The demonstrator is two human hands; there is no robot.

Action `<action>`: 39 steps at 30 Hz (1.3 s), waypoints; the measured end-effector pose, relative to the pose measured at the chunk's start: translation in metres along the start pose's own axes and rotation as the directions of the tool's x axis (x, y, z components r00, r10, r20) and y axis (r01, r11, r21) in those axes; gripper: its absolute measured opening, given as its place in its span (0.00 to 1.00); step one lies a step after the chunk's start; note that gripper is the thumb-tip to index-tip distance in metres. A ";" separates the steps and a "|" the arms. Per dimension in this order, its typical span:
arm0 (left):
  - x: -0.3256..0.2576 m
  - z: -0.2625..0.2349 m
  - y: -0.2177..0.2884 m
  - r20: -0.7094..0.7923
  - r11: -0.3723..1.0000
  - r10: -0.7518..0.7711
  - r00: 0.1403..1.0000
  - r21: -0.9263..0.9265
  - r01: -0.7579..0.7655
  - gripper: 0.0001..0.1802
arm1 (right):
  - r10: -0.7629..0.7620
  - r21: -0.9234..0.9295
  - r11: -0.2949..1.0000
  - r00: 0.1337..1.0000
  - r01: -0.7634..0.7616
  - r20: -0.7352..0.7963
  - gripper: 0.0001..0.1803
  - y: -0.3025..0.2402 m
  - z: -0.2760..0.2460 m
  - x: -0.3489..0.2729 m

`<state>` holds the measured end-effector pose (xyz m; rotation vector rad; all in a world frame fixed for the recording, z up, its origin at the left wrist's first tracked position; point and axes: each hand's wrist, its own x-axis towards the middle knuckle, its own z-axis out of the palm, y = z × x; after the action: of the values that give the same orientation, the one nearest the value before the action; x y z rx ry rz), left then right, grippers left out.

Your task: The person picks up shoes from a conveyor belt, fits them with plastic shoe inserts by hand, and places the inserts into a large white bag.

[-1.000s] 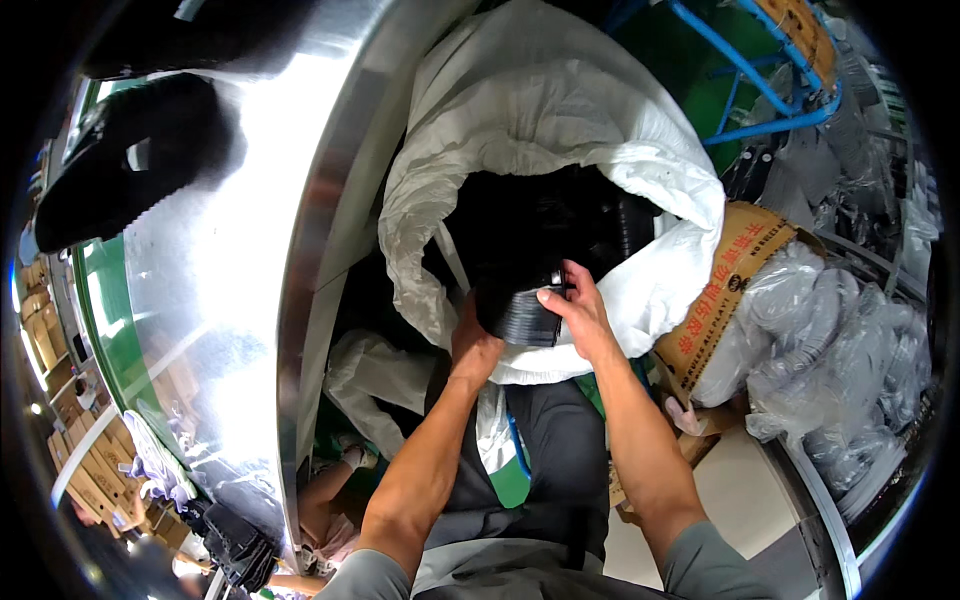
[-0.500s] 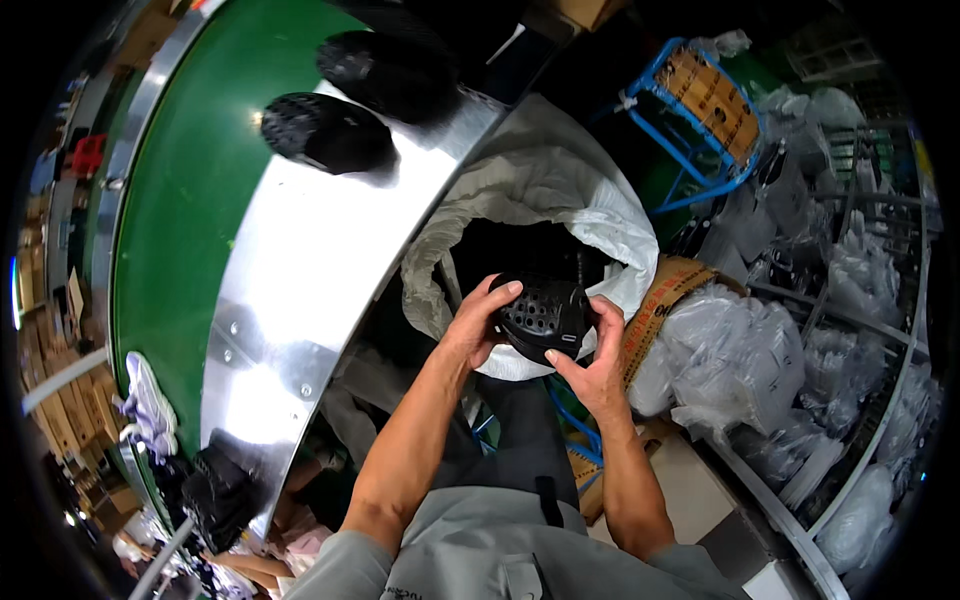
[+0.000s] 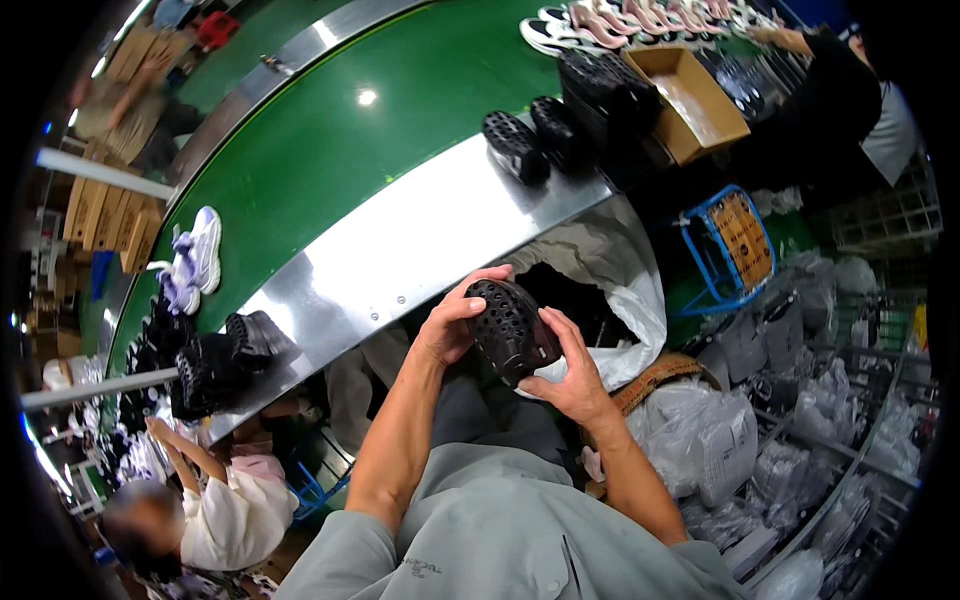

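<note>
Above my lap I hold a black perforated shoe [image 3: 508, 335], its holed upper facing up. My left hand [image 3: 450, 325] grips it at one end and side, fingers over the far edge. My right hand [image 3: 570, 375] closes on the opposite side, thumb along the lower edge. Just beyond the shoe, a large white sack [image 3: 640, 310] hangs open with a dark inside, beside the metal table edge. A pair of similar black holed shoes [image 3: 515, 147] stands on the metal strip [image 3: 400, 240] further off.
The green belt [image 3: 330, 140] curves past the strip. More black shoes [image 3: 205, 370] and lavender-white sneakers [image 3: 195, 260] sit left, near a person in white [image 3: 235, 520]. A cardboard box [image 3: 690, 105] stands far right, beside a person in black. A blue-framed stool [image 3: 735, 245] and racked plastic bags [image 3: 700, 430] are right.
My view has swung, bringing more of the belt, the box and both people into sight. The shoe has been turned in my hands, with its length now more upright.
</note>
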<state>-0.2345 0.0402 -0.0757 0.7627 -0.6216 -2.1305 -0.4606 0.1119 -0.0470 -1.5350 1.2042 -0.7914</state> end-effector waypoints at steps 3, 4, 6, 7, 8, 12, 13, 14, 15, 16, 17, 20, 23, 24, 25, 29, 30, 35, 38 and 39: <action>-0.025 0.003 -0.004 -0.268 0.940 0.243 0.932 -0.171 -0.294 0.48 | -0.121 -0.147 0.982 0.992 0.116 -0.027 0.52 -0.024 0.028 0.008; -0.033 -0.001 -0.002 -0.281 0.930 0.273 0.920 -0.168 -0.327 0.48 | -0.193 -0.225 0.958 0.980 0.180 -0.039 0.51 -0.028 0.038 0.010; -0.058 -0.012 0.006 -0.287 0.925 0.171 0.943 -0.283 -0.254 0.44 | -0.235 -0.234 0.944 0.972 0.233 0.020 0.50 -0.037 0.054 0.015; -0.070 -0.020 0.007 -0.319 0.913 0.223 0.921 -0.263 -0.312 0.42 | -0.147 -0.055 0.987 0.984 0.153 0.097 0.51 -0.040 0.055 0.017; -0.081 -0.019 0.016 -0.347 0.915 0.262 0.900 -0.208 -0.346 0.41 | -0.072 0.119 0.992 0.977 0.049 0.198 0.53 -0.040 0.057 0.021; -0.115 -0.032 0.036 -0.280 0.977 0.206 0.938 0.110 -0.182 0.37 | 0.310 0.466 0.751 0.873 -0.468 0.377 0.58 -0.061 0.067 0.058; -0.121 -0.031 0.038 -0.283 0.976 0.216 0.934 0.095 -0.197 0.37 | 0.254 0.469 0.738 0.844 -0.485 0.473 0.57 -0.063 0.085 0.068; -0.125 -0.030 0.040 -0.270 0.975 0.222 0.937 0.073 -0.209 0.37 | 0.204 0.467 0.729 0.811 -0.500 0.549 0.56 -0.064 0.099 0.076; -0.138 -0.036 0.043 -0.321 0.974 0.221 0.921 0.113 -0.194 0.33 | 0.260 0.444 0.702 0.781 -0.557 0.569 0.54 -0.079 0.115 0.084; -0.153 -0.044 0.043 -0.347 0.968 0.250 0.904 0.110 -0.225 0.33 | 0.287 0.433 0.679 0.757 -0.593 0.587 0.47 -0.098 0.129 0.092; -0.165 -0.050 0.042 -0.433 0.954 0.291 0.853 0.063 -0.294 0.32 | 0.270 0.439 0.677 0.754 -0.591 0.599 0.42 -0.103 0.143 0.097; -0.204 -0.072 0.046 -0.697 0.889 0.331 0.636 0.004 -0.458 0.27 | 0.241 0.494 0.573 0.711 -0.654 0.661 0.29 -0.125 0.174 0.124; -0.262 -0.152 0.015 -0.894 0.892 0.444 -0.061 0.448 -0.065 0.27 | 0.262 0.493 0.538 0.692 -0.683 0.673 0.25 -0.150 0.209 0.164; -0.284 -0.159 0.019 -0.758 0.806 0.592 -0.272 0.559 0.197 0.31 | 0.254 0.489 0.519 0.673 -0.701 0.695 0.24 -0.162 0.221 0.180; -0.302 -0.176 0.018 -0.604 0.724 0.688 -0.401 0.544 0.424 0.34 | 0.217 0.505 0.545 0.694 -0.669 0.686 0.22 -0.181 0.238 0.190; -0.323 -0.214 0.046 -0.586 0.790 0.612 -0.531 0.438 0.428 0.46 | 0.032 0.564 0.555 0.693 -0.612 0.720 0.21 -0.232 0.307 0.228; -0.319 -0.219 0.055 -0.594 0.804 0.593 -0.543 0.404 0.436 0.49 | 0.014 0.572 0.545 0.689 -0.613 0.724 0.20 -0.240 0.323 0.237; -0.317 -0.236 0.070 -0.621 0.848 0.529 -0.579 0.358 0.391 0.53 | 0.009 0.459 0.533 0.547 -0.711 0.837 0.20 -0.276 0.415 0.246; -0.320 -0.258 0.054 -0.568 0.814 0.580 -0.584 0.436 0.384 0.49 | 0.038 0.366 0.612 0.488 -0.701 0.872 0.20 -0.285 0.468 0.237; -0.320 -0.255 0.057 -0.570 0.820 0.570 -0.591 0.431 0.376 0.49 | 0.045 0.340 0.629 0.468 -0.700 0.882 0.19 -0.284 0.479 0.236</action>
<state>0.1370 0.2162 -0.1180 2.3366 -0.0309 0.1958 0.1294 0.0367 0.0632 -0.7110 0.4010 -0.0505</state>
